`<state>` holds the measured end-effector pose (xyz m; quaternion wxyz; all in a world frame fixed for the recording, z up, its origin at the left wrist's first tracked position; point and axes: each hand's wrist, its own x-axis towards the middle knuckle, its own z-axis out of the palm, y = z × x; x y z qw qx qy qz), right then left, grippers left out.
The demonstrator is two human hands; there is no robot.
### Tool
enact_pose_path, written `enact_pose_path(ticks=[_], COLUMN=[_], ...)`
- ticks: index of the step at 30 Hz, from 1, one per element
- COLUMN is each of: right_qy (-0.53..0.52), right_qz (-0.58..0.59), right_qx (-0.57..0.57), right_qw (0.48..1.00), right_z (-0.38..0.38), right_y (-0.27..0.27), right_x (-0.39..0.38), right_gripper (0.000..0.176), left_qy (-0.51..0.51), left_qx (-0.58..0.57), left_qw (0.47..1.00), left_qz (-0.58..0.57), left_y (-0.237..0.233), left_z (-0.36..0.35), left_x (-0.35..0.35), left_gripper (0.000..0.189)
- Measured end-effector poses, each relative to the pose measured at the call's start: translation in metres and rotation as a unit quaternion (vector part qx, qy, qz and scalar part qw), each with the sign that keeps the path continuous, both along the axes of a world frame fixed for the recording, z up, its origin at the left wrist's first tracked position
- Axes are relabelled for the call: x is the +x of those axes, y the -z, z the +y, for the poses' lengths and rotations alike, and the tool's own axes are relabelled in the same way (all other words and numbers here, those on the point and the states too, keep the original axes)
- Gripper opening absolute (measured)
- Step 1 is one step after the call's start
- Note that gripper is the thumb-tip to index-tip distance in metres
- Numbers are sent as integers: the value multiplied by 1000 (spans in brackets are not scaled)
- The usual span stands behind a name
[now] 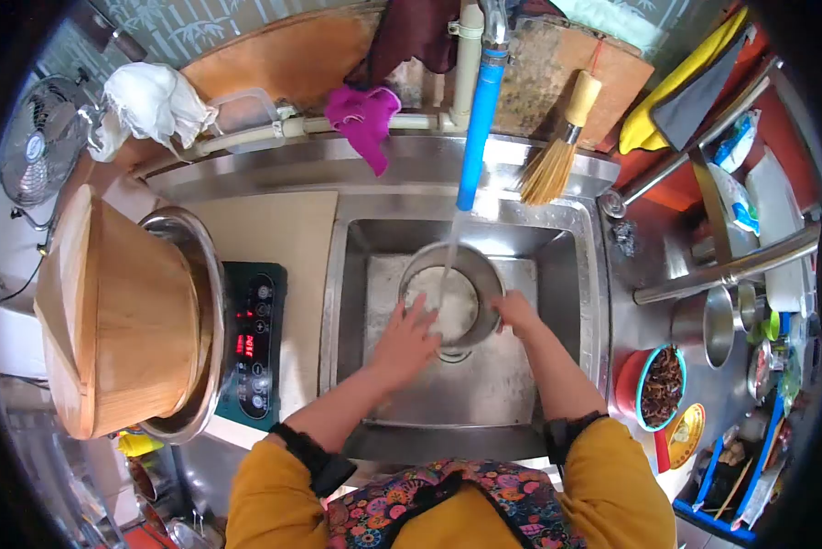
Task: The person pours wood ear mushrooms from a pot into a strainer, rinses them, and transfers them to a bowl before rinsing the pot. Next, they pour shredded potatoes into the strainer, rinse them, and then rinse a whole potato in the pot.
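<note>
A round metal pot (490,274) stands in the steel sink (448,393), with whitish contents (454,306) inside. Water (449,256) runs into it from a blue hose (481,128) above. My right hand (516,312) grips the pot's right rim, its fingers closed around the edge. At the pot's lower left is my left hand (405,342), fingers spread over the near left rim, with nothing held in it.
Left of the sink are an induction cooker (257,343) and a large wooden steamer (141,320) in a metal basin (211,274). On the right stand a red tub (629,380) and a metal pot (701,322). A brush (565,151) hangs behind the sink.
</note>
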<state>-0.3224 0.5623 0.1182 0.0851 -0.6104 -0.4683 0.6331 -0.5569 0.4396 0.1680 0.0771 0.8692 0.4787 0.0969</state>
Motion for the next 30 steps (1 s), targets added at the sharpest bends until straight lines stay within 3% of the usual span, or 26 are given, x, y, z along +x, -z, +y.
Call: enact_pose_path(ticks=[2, 3, 4, 5, 6, 7, 8, 9, 11, 12, 13, 14, 15, 17, 18, 19, 20, 21, 22, 23, 24, 26, 27, 28, 29, 30], right_qy=[-7, -85, -159, -192, -216, -94, -53, -17, 18, -22, -92, -130, -99, -43, -35, -105, -202, -271, -340, -423, -433, -278, -226, -169, -116, -88], right_qz=[-34, -117, -200, -256, -315, -202, -161, -110, -196, -288, -346, -399, -434, -358, -290, -161, -35, 78, 0, -324, -468, -400, -421, -397, -311, -253], right_qx=[-34, 135, 302, 362, 418, 487, 581, 622, 686, 681, 641, 669, 688, 704, 718, 726, 540, 422, 357, 430, 424, 624, 628, 692, 693, 726], right_qw=[999, 980, 918, 876, 824, 845, 796, 775, 700, 673, 679, 614, 573, 612, 631, 660, 816, 862, 870, 729, 643, 611, 614, 579, 639, 633], right_z=[28, 39, 49, 67, 85, 104, 110, 123, 114, 119, 107, 90, 73, 67, 74, 72, 51, 58, 65, 69, 74, 112, 157, 148, 174, 190], right_y=[-10, -34, -73, -112, -153, -206, -275, -323, -407, -424, -435, -429, -427, -411, -387, -368, -367, -330, -309, -287, -281, -266, -258, -298, -311, -331], right_x=[6, 2, -7, -11, -16, -16, -23, -22, -50, -66, -91, -114, -127, -114, -102, -88, -77, -67, -58, -46, -38, -17, -15, -26, -35, -44], right_gripper=[31, 35, 39, 46, 52, 53, 55, 55, 69, 76, 77, 74, 70, 65, 63, 60, 60, 62, 59, 45, 36, 23, 23, 25, 28, 30], left_qy=[15, -39, -91, -141, -234, -315, -419, -497, -458, -491, -524, -558, -534, -478, -432, -439, -451, -467, -474, -481, -487, -492, -493, -494, -510, -527], left_qx=[-21, -78, -131, -184, -224, -263, -310, -346, -334, -337, -340, -342, -343, -364, -362, -371, -372, -369, -363, -356, -348, -336, -332, -326, -330, -334], left_qw=[999, 996, 984, 962, 905, 822, 665, 470, 274, 263, 251, 239, 236, 235, 264, 268, 270, 269, 278, 284, 290, 290, 283, 276, 296, 316], left_qz=[36, -22, -83, -144, -274, -395, -535, -642, -777, -759, -739, -717, -736, -764, -783, -773, -765, -757, -753, -749, -747, -749, -753, -757, -737, -715], left_y=[-19, -23, -23, -21, -10, 3, -1, -2, 72, 67, 52, 46, 64, 107, 79, 70, 63, 57, 52, 48, 44, 29, 17, 7, -1, -7], left_z=[44, 50, 52, 50, 37, 20, 4, -15, -50, -59, -73, -85, -96, -112, -110, -107, -107, -109, -111, -112, -110, -106, -104, -103, -103, -103], left_x=[10, 10, 8, 4, -4, -9, -6, -3, -5, -3, -1, 0, -5, -13, -8, -6, -8, -11, -15, -16, -18, -19, -17, -16, -17, -18], left_gripper=[32, 30, 28, 28, 29, 31, 36, 41, 49, 48, 48, 47, 45, 42, 41, 41, 41, 41, 40, 39, 38, 37, 37, 37, 37, 38])
